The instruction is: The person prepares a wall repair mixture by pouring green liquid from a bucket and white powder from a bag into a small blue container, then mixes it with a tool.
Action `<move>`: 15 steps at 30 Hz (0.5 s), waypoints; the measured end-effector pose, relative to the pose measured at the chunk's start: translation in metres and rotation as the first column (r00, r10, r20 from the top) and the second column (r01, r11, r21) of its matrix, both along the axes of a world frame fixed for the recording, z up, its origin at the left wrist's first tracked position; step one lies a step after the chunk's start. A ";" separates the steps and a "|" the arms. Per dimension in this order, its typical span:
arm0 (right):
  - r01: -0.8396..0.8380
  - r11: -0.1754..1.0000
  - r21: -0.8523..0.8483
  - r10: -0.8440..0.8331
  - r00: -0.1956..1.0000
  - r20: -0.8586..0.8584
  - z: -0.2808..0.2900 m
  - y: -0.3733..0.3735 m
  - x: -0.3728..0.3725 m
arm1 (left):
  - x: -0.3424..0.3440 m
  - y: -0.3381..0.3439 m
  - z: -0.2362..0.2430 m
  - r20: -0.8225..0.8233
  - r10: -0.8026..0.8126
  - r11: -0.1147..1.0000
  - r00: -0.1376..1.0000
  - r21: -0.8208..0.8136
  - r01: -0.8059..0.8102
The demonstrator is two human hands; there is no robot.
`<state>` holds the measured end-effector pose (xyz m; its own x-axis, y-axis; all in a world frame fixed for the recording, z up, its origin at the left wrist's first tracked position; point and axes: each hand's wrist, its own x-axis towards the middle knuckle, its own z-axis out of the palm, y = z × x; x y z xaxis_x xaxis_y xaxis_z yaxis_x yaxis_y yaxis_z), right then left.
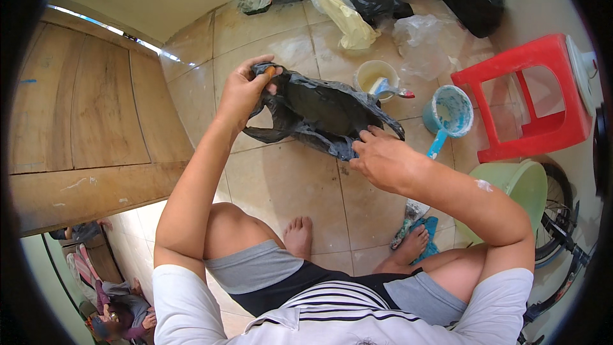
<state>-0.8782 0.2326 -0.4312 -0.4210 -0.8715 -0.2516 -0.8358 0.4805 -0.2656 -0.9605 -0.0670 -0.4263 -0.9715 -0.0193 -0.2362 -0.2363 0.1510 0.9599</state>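
My left hand (249, 86) grips the upper left edge of a black plastic bag (313, 112), with a small orange thing (271, 71) at its thumb and fingertips. My right hand (377, 156) holds the bag's lower right edge with curled fingers. The bag is held spread open over the tiled floor. Just beyond it are a pale tub (369, 71) and a paintbrush (393, 91) with a red and white handle. Right of these is a light blue dipper (444, 112) with pale residue inside, its handle pointing toward me.
A red plastic stool (536, 140), a light green bucket (523, 188) and a bicycle wheel (554, 236) are on the right. A wooden door (102, 102) is on the left. Plastic bags (357, 13) lie along the back wall. A person (118, 316) is at lower left. A teal cloth (426, 236) lies by my right foot.
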 end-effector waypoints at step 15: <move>0.098 0.906 -0.413 -0.119 0.993 -0.024 0.067 0.028 -0.022 | 0.019 0.034 0.044 0.009 -0.052 0.997 0.999 0.058 0.051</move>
